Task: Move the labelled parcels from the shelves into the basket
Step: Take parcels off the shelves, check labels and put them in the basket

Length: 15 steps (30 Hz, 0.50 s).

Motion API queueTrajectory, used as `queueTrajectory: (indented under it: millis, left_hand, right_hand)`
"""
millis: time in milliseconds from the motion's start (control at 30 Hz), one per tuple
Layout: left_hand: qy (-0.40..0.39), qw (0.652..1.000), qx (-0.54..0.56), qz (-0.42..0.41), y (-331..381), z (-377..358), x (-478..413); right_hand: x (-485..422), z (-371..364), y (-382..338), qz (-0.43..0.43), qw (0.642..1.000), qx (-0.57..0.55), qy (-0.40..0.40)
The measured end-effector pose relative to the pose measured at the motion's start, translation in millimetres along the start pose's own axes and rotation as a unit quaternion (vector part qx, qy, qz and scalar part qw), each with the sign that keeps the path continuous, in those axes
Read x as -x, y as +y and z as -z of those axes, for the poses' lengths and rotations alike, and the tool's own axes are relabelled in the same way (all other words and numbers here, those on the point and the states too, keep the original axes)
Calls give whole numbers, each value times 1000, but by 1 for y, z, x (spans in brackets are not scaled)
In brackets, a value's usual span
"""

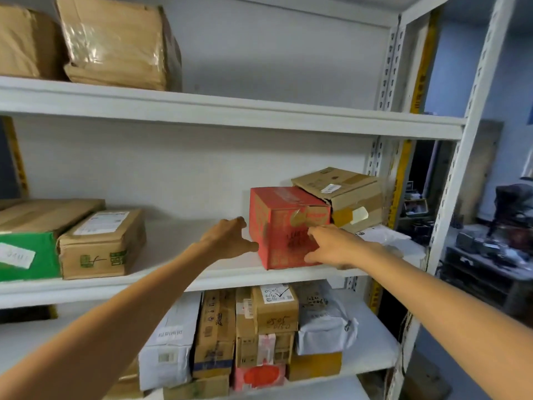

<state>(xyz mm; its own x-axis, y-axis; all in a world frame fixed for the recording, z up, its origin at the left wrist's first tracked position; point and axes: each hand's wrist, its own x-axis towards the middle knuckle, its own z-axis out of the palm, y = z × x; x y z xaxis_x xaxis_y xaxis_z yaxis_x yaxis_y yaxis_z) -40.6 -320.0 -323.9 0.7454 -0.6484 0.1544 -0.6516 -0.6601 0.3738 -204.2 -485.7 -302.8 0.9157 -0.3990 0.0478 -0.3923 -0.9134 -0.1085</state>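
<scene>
On the middle shelf [173, 241] the red parcel [274, 226] sits corner-on, with a tan box [346, 194] touching it at 2 o'clock. The left hand [227, 236] at its 9 o'clock and the right hand [337, 248] at 4 o'clock are both spread, bracketing it, likely for a 2-handed lift. Dark handwriting marks its creased front, tape its top; no basket shows
</scene>
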Motion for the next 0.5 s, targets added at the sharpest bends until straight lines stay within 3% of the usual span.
queueTrajectory:
  millis: [200,333,500]
  left_hand:
    - [63,997,46,-24,43,-7,-31]
    - [73,990,107,-52,53,-25,-44]
    - [190,961,183,-83,52,-33,-47]
  right_hand:
    - [-29,11,60,-11,997,-43,62]
    - [-50,4,75,-2,988,-139,70]
    - [-59,-18,68,25,964,-241,106]
